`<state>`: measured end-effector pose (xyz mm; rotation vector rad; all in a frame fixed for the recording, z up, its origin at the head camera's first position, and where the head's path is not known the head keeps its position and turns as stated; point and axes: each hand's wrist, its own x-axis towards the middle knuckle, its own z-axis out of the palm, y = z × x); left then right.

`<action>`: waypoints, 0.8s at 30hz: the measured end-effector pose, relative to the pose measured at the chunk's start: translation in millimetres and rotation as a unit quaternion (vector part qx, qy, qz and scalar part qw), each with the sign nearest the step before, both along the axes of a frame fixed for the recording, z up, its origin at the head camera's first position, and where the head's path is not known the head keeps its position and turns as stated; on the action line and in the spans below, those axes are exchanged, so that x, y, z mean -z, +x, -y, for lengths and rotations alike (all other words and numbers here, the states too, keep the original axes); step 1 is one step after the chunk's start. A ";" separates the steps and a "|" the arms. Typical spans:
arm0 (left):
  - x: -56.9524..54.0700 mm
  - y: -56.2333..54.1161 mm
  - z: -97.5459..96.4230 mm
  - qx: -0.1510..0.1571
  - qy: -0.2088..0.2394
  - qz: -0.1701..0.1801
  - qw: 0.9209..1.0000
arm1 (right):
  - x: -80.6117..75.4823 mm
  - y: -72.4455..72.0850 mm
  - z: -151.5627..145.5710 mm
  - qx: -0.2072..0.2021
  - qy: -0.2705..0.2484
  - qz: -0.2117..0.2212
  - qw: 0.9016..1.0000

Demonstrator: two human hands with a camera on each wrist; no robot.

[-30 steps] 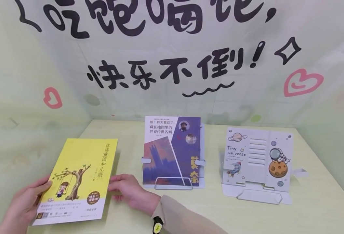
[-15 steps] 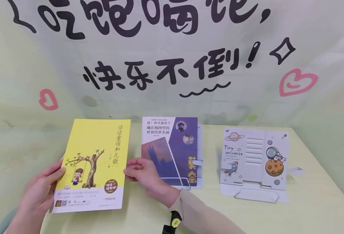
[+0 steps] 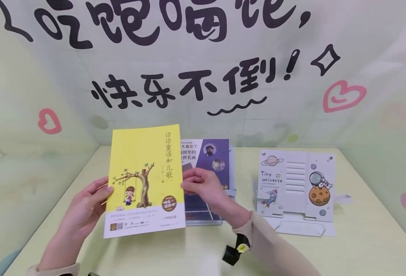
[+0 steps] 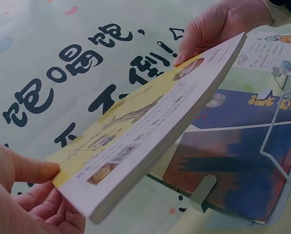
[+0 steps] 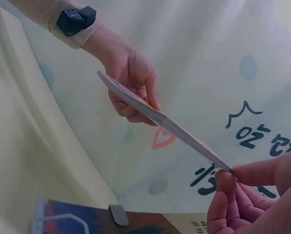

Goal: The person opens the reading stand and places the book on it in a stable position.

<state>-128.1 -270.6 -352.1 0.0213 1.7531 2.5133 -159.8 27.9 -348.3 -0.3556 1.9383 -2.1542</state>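
A yellow book (image 3: 141, 168) with a tree and a child on a swing on its cover is held up above the table, cover toward me. My left hand (image 3: 87, 209) grips its left edge, thumb on the cover and fingers behind. At the opposite edge my right hand (image 3: 208, 189) pinches the book between thumb and fingers, as the right wrist view also shows. Behind it, a purple and white book (image 3: 203, 207) leans on a book stand (image 3: 233, 194); the yellow book and my right hand cover its left part. The left wrist view shows a stand clip (image 4: 203, 192) over that book's edge.
To the right stands a second white book stand (image 3: 296, 184) printed with an astronaut, a planet and a rocket, bearing no book. Both stands are on a pale wooden table (image 3: 258, 253). A backdrop (image 3: 175, 122) with black lettering rises at the table's back.
Both hands have lifted the yellow book up and to the right, from the table's left side to in front of the purple book, and it now stands more upright.
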 end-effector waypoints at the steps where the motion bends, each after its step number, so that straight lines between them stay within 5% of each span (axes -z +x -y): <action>1: -1.3 -1.6 -5.3 0.002 -0.011 0.000 1.000 | -2.3 -1.0 -6.8 -0.001 0.007 -0.005 1.000; 14: -28.6 -19.0 -69.3 0.025 -0.110 0.007 0.994 | -16.0 -6.4 -75.7 0.033 0.054 -0.033 0.997; 24: -37.2 -37.5 -116.7 0.048 -0.129 -0.005 0.990 | -23.2 -6.1 -127.7 0.056 0.071 -0.071 0.993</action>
